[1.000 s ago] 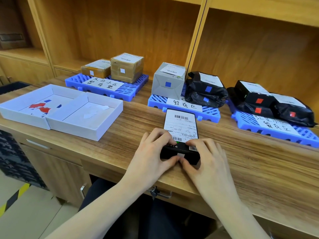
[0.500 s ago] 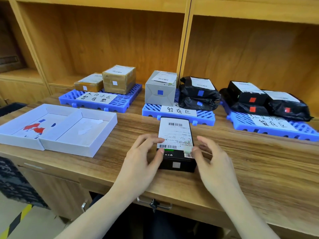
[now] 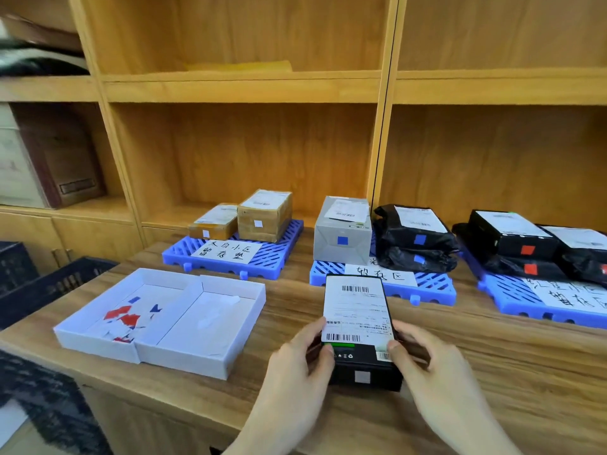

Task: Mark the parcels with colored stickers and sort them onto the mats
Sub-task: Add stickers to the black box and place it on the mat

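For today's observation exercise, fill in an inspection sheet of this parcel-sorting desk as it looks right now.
Surface: wooden desk, parcels sorted along its back.
Job's things: black parcel bearing a white sticker; three blue mats holding parcels with white, blue and red stickers.
Clutter: white trays of sticker scraps.
Grippers: left hand and right hand grip the black parcel's sides.
Cables: nothing seen.
Surroundings: wooden shelving; dark crate at left.
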{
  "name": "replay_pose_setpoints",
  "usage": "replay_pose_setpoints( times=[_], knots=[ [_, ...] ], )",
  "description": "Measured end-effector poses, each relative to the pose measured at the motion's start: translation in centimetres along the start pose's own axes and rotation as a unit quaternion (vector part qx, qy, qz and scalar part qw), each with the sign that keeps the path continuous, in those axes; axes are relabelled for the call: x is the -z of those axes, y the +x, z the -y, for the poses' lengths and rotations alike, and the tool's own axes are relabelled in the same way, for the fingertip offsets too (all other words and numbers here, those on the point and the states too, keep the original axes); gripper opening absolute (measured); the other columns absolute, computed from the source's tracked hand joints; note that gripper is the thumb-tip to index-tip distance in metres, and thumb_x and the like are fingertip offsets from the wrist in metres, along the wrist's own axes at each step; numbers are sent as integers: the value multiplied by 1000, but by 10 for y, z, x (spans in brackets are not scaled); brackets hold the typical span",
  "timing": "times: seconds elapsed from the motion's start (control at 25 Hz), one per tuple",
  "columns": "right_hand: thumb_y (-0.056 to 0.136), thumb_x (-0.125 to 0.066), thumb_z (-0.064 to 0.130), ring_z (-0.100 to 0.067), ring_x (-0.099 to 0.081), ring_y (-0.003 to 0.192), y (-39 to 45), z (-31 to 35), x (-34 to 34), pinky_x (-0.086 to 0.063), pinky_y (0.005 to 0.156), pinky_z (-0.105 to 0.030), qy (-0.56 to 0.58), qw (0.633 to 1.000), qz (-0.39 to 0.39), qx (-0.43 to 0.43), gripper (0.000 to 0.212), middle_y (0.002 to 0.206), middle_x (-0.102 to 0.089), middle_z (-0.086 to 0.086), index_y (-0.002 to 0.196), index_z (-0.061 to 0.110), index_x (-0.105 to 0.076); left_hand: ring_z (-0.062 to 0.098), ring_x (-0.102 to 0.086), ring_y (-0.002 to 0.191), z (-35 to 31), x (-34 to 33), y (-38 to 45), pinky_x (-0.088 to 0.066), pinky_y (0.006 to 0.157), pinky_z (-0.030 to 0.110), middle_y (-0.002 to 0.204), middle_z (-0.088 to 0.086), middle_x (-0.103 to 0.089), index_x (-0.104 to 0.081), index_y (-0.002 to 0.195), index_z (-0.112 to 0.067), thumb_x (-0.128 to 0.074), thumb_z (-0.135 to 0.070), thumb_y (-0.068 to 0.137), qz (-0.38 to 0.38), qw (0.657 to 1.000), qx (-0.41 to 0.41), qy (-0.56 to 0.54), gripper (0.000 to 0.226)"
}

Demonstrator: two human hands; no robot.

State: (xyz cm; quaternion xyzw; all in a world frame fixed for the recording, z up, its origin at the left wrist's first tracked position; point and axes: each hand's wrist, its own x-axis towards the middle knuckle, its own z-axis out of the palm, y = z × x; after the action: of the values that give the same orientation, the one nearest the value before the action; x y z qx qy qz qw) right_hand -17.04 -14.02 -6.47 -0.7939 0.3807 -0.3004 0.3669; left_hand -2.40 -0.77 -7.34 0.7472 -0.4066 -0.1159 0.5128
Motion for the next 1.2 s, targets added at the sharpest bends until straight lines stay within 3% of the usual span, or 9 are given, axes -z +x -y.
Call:
replay_pose_setpoints(
  times=[0.12,0.2,0.28,0.68,0.8,0.88,1.04,1.12,1.2],
  knots=[
    [89,-67,35,8,-65,102,16,26,-16,-49,103,-33,8,1000,15,16,30,106,-72,26,119,36,-69,-9,-55,119,2,28,14,-39,98,3,123,-31,-62,-56,131,-38,-57,-25,98,-26,1000,15,1,36],
    [89,-65,39,3,-64,108,29,46,-32,-48,105,-35,12,999,31,26,32,109,-71,25,120,36,-68,-4,-59,117,5,52,24,-46,106,22,121,-24,-66,-59,132,-33,-57,-21,97,-50,999,16,-16,37],
    [89,-64,41,1,-64,109,42,66,-49,-47,105,-36,21,998,44,41,32,109,-71,23,120,34,-68,-7,-66,98,9,75,34,-50,102,29,110,-19,-73,-61,132,-27,-56,-18,97,-72,997,13,-27,36],
    [95,-61,28,-2,-65,103,111,158,-137,-51,93,-27,48,987,95,117,20,108,-71,19,113,31,-69,-9,-63,105,35,181,96,-48,86,7,112,-20,-72,-66,123,-21,-54,-8,98,-142,990,16,-10,30],
    [96,-58,25,1,-63,94,128,176,-161,-45,74,-7,39,985,100,137,18,107,-71,19,108,31,-69,-15,-63,98,32,202,112,-44,79,1,95,-38,-69,-67,104,-38,-50,-3,98,-142,990,18,11,40],
    [96,-54,24,2,-60,91,139,188,-171,-40,67,-4,31,983,102,149,19,107,-69,17,107,29,-69,-16,-62,97,32,214,127,-43,77,0,91,-42,-67,-63,95,-48,-50,-2,97,-154,988,24,18,48],
    [96,-53,26,-3,-60,96,172,204,-180,-42,69,-11,33,984,76,159,22,111,-70,13,111,24,-68,-9,-65,99,36,228,173,-51,91,11,110,-19,-73,-70,119,-24,-51,-6,99,-149,989,24,-1,32],
    [96,-56,25,-2,-57,91,192,211,-176,-38,65,-3,48,986,57,147,21,105,-67,16,115,24,-64,-13,-64,81,33,228,198,-54,83,13,113,-11,-73,-67,124,-19,-51,-8,100,-142,990,24,-7,31],
    [97,-57,26,-2,-54,93,212,214,-171,-36,63,1,56,989,42,131,24,103,-61,16,120,23,-62,-15,-62,67,28,224,221,-52,71,10,96,-22,-74,-69,113,-27,-49,-6,100,-129,992,12,-14,32]
  ],
)
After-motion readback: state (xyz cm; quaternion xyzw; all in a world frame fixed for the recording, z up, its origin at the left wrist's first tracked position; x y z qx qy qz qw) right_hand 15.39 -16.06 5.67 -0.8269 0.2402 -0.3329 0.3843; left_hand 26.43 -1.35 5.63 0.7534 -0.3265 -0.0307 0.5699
